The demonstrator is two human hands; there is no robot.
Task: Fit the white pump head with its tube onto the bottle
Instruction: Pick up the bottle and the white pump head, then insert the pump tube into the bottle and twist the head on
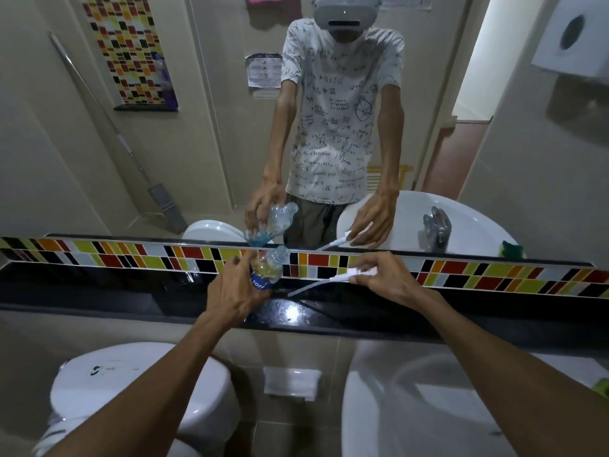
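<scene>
A small clear plastic bottle (272, 266) with a blue label is tilted to the right, its open neck pointing up and right. My left hand (235, 291) grips its lower part above the black shelf. My right hand (384, 275) holds the white pump head (357, 272) by its top, a short way right of the bottle. The pump's thin white tube (308, 286) slants down and left toward the shelf, its tip apart from the bottle's neck. The mirror behind repeats both hands and both objects.
A glossy black shelf (131, 291) runs across under a strip of coloured tiles (494, 275) and a big mirror. Below it are a white toilet (138, 390) at left and a white basin (412, 417) at right. A paper dispenser (573, 37) hangs upper right.
</scene>
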